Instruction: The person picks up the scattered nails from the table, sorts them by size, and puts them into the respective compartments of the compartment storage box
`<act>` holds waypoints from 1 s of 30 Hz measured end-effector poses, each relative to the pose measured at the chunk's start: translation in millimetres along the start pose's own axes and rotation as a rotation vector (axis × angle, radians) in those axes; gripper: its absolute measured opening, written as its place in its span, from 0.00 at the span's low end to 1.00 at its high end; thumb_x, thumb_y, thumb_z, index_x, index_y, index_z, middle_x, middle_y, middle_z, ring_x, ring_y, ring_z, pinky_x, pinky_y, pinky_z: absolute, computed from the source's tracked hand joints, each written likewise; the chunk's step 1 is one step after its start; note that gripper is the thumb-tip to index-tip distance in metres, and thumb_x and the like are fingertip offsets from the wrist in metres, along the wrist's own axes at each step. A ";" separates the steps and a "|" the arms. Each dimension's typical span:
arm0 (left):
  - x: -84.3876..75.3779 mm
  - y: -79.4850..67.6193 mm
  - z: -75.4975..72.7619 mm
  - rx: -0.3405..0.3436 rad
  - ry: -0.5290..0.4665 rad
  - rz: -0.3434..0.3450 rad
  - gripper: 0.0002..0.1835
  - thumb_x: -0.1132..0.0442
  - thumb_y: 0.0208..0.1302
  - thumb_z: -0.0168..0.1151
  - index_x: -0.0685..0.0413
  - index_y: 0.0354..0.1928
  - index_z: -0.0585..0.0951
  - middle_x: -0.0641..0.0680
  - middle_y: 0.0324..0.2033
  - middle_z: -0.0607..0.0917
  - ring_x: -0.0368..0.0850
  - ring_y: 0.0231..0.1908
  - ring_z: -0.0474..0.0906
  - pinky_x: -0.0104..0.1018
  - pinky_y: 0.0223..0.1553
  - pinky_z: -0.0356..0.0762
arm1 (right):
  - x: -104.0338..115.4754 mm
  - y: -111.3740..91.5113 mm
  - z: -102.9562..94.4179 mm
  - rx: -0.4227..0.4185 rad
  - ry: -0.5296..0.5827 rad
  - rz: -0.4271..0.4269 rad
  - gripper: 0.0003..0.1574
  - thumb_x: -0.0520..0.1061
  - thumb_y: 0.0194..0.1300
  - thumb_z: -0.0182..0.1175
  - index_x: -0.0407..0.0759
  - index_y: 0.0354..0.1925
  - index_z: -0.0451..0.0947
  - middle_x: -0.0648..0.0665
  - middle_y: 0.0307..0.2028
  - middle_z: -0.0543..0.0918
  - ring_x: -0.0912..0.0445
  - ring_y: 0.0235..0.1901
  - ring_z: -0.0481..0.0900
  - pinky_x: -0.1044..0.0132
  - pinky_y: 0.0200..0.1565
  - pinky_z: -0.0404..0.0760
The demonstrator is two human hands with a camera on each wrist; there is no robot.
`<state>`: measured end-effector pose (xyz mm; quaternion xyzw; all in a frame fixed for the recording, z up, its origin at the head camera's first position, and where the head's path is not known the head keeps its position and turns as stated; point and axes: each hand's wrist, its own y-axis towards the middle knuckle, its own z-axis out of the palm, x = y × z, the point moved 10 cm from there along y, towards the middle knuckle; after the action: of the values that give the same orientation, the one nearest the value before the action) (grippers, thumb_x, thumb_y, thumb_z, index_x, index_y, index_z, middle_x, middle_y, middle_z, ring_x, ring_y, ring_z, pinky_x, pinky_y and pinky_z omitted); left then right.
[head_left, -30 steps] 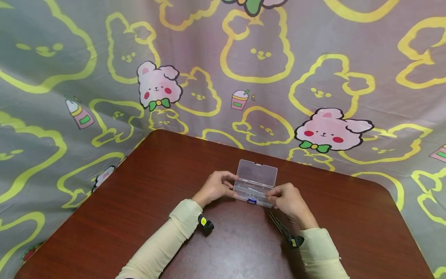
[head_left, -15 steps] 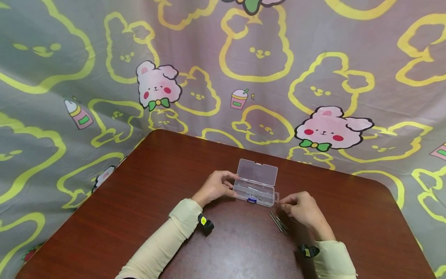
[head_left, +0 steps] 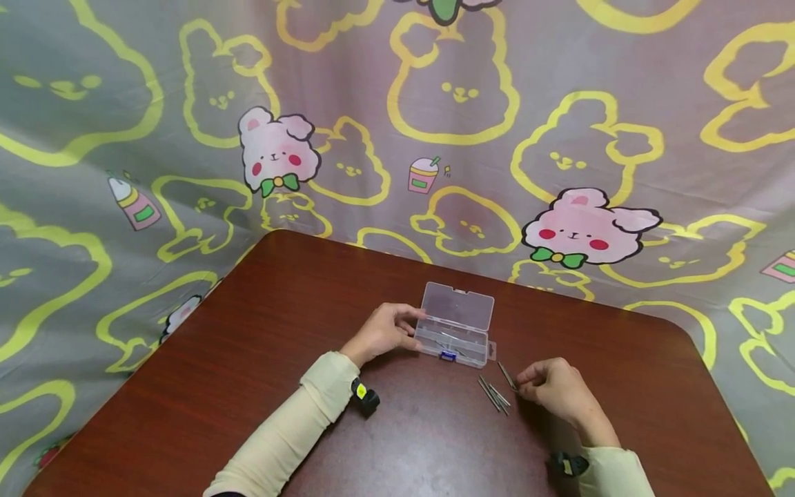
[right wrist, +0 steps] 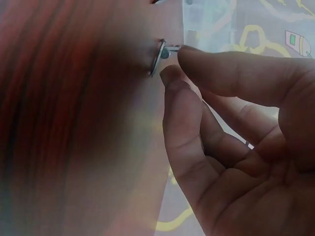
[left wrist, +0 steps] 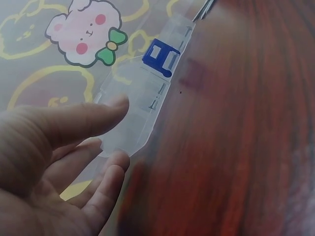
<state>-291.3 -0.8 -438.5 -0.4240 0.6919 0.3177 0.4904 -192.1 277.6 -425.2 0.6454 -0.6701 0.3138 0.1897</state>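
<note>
A clear plastic box (head_left: 456, 351) with a blue latch (head_left: 447, 356) stands with its lid (head_left: 456, 306) raised. Several thin metal rods lie inside it. My left hand (head_left: 379, 333) holds the box's left end, thumb at the front corner and a finger at the back one. Right of the box, my right hand (head_left: 559, 391) is low over the table, its fingertips at the near end of a single thin metal rod (head_left: 506, 373). In the right wrist view a small gap shows between thumb and index finger, with the rod (right wrist: 158, 58) just beyond them.
A loose bunch of metal rods (head_left: 493, 395) lies on the brown wooden table (head_left: 397, 428), left of the right hand. A hanging tab (head_left: 493, 350) juts from the box's right end. A patterned curtain (head_left: 360, 83) rises behind the table.
My right hand has drawn away from the box's compartment, to the right and toward me, down to the single rod. The left hand stays on the box.
</note>
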 end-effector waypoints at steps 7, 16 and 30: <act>1.8 0.6 0.6 0.005 -0.008 0.021 0.30 0.74 0.43 0.82 0.59 0.52 0.85 0.49 0.55 0.85 0.49 0.41 0.81 0.35 0.37 0.82 | -1.7 2.3 1.8 -0.020 -0.042 -0.030 0.11 0.33 0.46 0.77 0.42 0.29 0.86 0.50 0.24 0.85 0.57 0.27 0.81 0.60 0.33 0.78; 1.0 0.4 -1.5 -0.022 0.025 0.012 0.29 0.71 0.42 0.84 0.57 0.51 0.86 0.47 0.52 0.86 0.46 0.39 0.81 0.35 0.36 0.82 | 4.7 4.0 1.6 -0.046 -0.126 -0.069 0.13 0.33 0.45 0.74 0.44 0.25 0.79 0.51 0.21 0.78 0.56 0.24 0.74 0.60 0.29 0.73; 1.0 1.1 -1.0 -0.033 0.034 0.013 0.29 0.71 0.41 0.84 0.59 0.49 0.85 0.48 0.50 0.86 0.46 0.39 0.82 0.35 0.37 0.81 | 11.9 -1.6 7.7 -0.031 -0.262 -0.107 0.09 0.35 0.54 0.71 0.43 0.29 0.79 0.52 0.24 0.79 0.57 0.27 0.75 0.59 0.31 0.75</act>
<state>-292.8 -1.4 -439.1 -0.4329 0.6976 0.3251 0.4693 -190.5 263.6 -422.7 0.7125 -0.6586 0.2061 0.1268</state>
